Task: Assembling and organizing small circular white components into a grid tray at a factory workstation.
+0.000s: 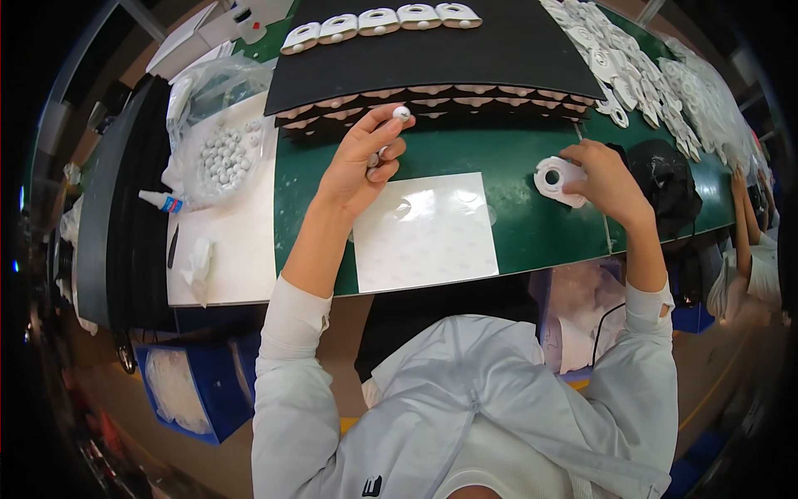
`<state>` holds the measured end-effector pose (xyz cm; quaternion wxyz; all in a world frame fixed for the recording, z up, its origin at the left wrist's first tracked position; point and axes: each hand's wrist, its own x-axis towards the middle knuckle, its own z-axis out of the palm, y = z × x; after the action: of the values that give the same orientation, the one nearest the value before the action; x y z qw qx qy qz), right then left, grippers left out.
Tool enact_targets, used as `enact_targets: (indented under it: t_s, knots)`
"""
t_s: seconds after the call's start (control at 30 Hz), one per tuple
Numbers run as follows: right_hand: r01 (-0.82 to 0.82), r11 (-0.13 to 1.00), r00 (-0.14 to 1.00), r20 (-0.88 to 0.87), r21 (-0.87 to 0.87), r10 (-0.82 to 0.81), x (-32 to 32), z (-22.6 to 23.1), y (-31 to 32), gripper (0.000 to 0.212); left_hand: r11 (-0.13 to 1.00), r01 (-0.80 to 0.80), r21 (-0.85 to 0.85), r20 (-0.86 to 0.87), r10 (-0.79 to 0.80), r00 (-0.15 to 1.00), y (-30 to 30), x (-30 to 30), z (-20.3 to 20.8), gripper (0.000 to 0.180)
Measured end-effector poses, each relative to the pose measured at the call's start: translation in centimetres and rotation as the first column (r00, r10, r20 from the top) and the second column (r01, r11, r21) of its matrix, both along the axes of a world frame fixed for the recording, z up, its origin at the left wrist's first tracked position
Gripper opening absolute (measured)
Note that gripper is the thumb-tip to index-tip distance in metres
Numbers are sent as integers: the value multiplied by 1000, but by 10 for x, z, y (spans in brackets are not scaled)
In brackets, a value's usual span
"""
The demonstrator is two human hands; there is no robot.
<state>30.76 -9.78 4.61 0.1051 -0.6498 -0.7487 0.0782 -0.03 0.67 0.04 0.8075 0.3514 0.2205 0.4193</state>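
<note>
**Bead and ring at the tabletop**

Nearest lies a white sheet [426, 233] on the green tabletop [515, 158]. Above it, the left hand [359, 162] pinches a small white bead [401, 113] between thumb and forefinger. The right hand [611, 179] grips a white ring part [555, 179] just over the tabletop. Farther left sits a bag of beads [218, 158]; beyond, black trays [432, 58] carry white parts [378, 21].

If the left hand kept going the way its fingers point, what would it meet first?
Most likely the stacked black trays just beyond the small white ball pinched in the left hand; height above them is unclear.
</note>
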Motion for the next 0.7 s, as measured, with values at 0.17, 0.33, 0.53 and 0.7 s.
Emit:
enact_targets:
  t_s: [0.17,0.33,0.53,0.7]
  knots:
    - [-79,997,972,-223,11,79,-48,20,2,13,1000,-17,-6,1,17,1000,1,-1,1,21]
    - [-135,991,463,-885,-27,39,-112,-36,7,12,1000,-26,-5,10,26,1000,5,-2,-1,24]
    - [-106,993,427,-904,-56,-6,-152,-67,12,10,998,-45,35,38,43,998,10,-5,-4,23]
    - [-121,991,509,-861,-50,19,-154,-69,12,11,998,-52,39,75,49,996,12,-5,-6,24]
